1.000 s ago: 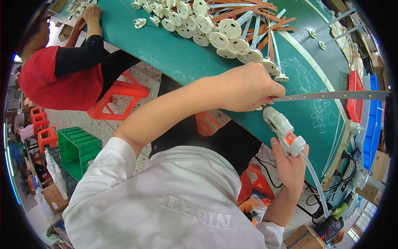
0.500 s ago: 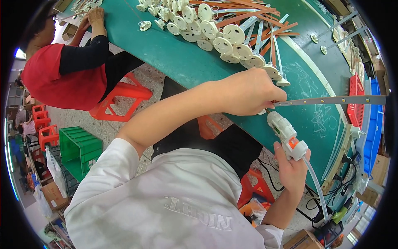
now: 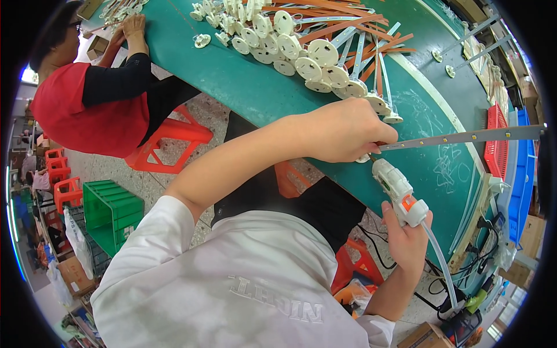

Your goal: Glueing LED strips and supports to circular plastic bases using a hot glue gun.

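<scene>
My left hand [image 3: 355, 132] reaches across the green table and pinches the near end of a flat LED strip [image 3: 473, 137], which juts out to the right. Under its fingers shows part of a small white disc [image 3: 363, 158], mostly hidden. My right hand [image 3: 408, 240] is wrapped round a white glue gun [image 3: 395, 184] with an orange part. The gun's nozzle points up at the disc and strip end, close to the left fingertips; whether it touches cannot be told. A long translucent glue stick [image 3: 441, 264] trails from the gun's back.
Beyond my left hand lies a heap of white round bases [image 3: 322, 53] with LED strips and brown strips [image 3: 371, 65]. A red basket [image 3: 496, 139] and blue tray [image 3: 524, 174] stand at right, above cables [image 3: 493, 232]. A person in red [image 3: 81, 110] works at the far left.
The LED strip's outer end has tilted up slightly. The glue gun and both hands have shifted very little to the left in view; both grips are unchanged.
</scene>
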Demonstrator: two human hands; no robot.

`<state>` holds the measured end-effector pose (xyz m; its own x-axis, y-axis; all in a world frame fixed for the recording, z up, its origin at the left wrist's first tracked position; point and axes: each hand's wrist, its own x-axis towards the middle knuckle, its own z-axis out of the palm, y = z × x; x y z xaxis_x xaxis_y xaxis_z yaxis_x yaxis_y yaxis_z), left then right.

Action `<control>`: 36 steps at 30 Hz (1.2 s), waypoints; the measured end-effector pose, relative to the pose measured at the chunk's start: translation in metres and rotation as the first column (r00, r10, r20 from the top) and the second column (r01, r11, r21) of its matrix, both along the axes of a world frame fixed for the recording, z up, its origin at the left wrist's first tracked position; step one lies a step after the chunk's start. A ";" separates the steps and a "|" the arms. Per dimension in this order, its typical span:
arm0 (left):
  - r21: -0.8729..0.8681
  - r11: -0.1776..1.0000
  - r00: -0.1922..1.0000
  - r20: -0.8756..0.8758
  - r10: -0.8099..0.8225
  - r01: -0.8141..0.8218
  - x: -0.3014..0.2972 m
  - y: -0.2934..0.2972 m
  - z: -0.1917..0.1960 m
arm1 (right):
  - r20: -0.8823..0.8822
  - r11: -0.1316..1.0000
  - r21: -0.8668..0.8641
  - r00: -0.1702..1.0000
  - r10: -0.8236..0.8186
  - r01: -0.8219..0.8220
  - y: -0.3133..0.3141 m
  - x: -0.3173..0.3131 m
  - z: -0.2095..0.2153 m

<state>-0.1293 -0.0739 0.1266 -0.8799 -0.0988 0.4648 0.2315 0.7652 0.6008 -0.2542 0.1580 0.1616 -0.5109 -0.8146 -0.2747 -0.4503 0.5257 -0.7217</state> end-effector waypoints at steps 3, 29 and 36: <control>0.018 1.000 1.000 0.015 -0.018 0.018 0.000 -0.001 0.001 | -0.055 0.997 -0.079 0.998 0.013 -0.018 -0.004 0.002 0.001; 0.053 0.997 0.995 0.081 0.055 -0.060 0.004 0.011 0.024 | 0.078 0.959 -0.282 0.997 0.021 0.002 -0.004 -0.003 -0.009; -0.005 0.999 0.992 0.123 0.032 -0.032 0.001 0.010 0.027 | 0.054 0.964 -0.266 0.998 0.040 -0.024 -0.003 -0.006 -0.010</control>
<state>-0.1280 -0.0638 0.1531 -0.9270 -0.1265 0.3531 0.1310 0.7729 0.6208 -0.2607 0.1551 0.1512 -0.4728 -0.8780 -0.0749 -0.4168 0.2978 -0.8588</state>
